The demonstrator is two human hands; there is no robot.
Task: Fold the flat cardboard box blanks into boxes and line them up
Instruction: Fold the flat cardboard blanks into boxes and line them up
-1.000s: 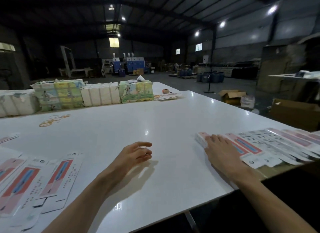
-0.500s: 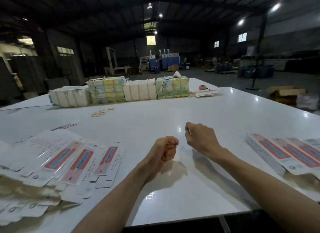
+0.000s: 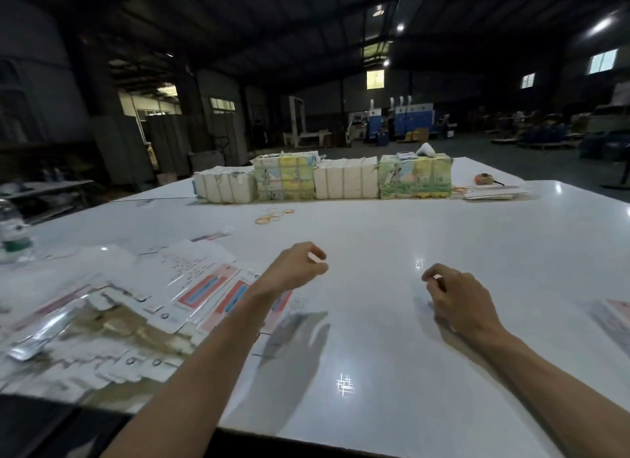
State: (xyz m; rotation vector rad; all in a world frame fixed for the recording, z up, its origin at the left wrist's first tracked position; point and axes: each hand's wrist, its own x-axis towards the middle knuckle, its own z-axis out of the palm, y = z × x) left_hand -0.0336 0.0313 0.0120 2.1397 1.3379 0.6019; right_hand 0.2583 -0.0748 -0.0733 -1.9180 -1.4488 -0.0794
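A spread pile of flat white box blanks with red and blue print lies on the white table at the left. My left hand hovers at the right edge of that pile, fingers curled, holding nothing. My right hand is over bare table to the right, also curled with nothing in it. At the far right edge, blurred, is the end of a row of folded boxes.
Wrapped bundles stand in a row across the back of the table. Loose rubber bands lie in front of them. A water bottle stands far left. A small orange object and stacked cards sit back right.
My right hand left the folded boxes at the right. Both hands curled into fists. My view swung left and my left hand moved over the blanks pile.
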